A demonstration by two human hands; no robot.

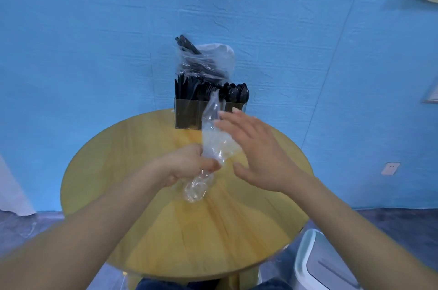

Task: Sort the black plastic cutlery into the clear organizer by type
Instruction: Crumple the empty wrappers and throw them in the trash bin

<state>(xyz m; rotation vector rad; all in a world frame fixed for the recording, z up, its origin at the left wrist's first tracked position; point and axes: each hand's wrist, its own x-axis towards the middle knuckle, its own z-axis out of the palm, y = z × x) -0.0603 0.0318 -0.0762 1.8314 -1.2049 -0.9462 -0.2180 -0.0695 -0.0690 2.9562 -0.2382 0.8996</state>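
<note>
The left hand (189, 166) squeezes an empty clear bag (213, 145) over the round table (118, 159); the right hand (256, 149) is flat w/ straight fingers, touching the bag's side. The black cutlery (234, 94) stands in the clear organizer (187, 114) at the table's back edge, w/ more in a 2nd bag (203, 62) on top. It's prob. light, stiff & a bit slippery, so best picked up by the handles.

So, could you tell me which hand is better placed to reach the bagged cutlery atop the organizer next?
Probably the right hand: open, free and nearer the organizer; the left hand grips an empty bag.
</note>
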